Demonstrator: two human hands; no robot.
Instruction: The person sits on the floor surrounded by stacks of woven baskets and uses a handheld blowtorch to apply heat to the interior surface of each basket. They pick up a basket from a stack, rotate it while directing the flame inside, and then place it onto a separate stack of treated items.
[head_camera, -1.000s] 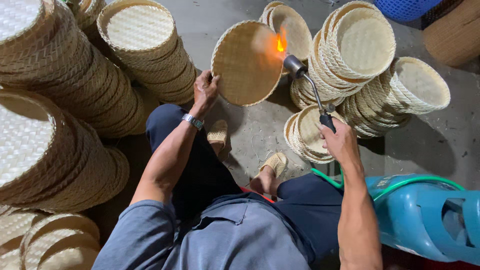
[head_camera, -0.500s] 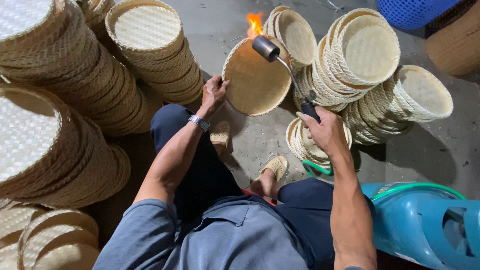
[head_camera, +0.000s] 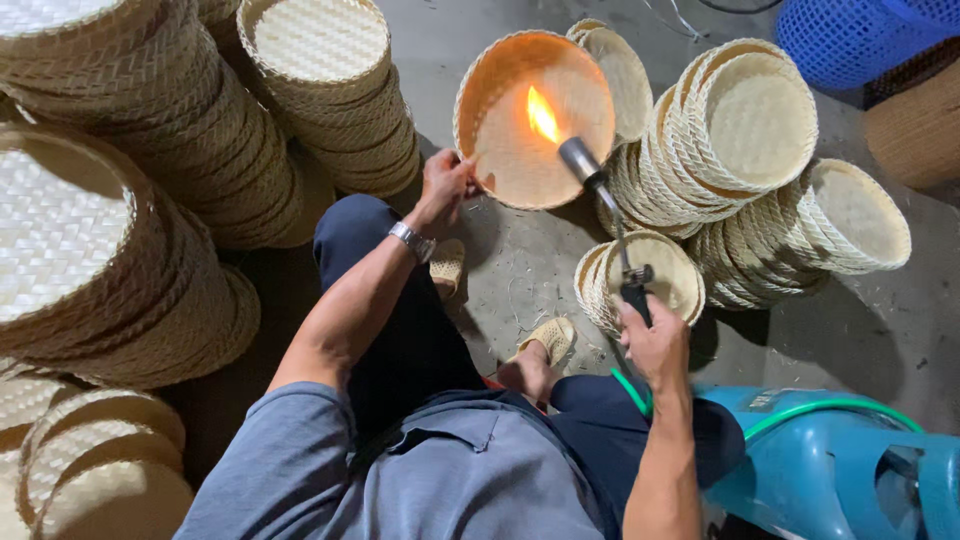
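Observation:
My left hand (head_camera: 443, 185) grips the lower left rim of a round woven bamboo basket (head_camera: 515, 150), holding it tilted with its inside facing me. My right hand (head_camera: 652, 340) is closed around the black handle of a gas torch (head_camera: 605, 205). The torch's metal nozzle points into the basket, and an orange flame (head_camera: 541, 113) plays across its inner weave, which glows orange. A steel watch (head_camera: 412, 241) sits on my left wrist. I sit low with my knees apart, in dark trousers and woven sandals.
Tall stacks of woven baskets (head_camera: 120, 190) fill the left side. More stacks (head_camera: 745, 150) lean on the concrete floor to the right. A blue gas cylinder (head_camera: 830, 470) with a green hose (head_camera: 800, 410) lies at lower right. A blue plastic crate (head_camera: 860, 35) sits top right.
The basket has turned so its inside faces me. The torch has swung from the basket's upper rim down into its interior, and the flame now burns inside it.

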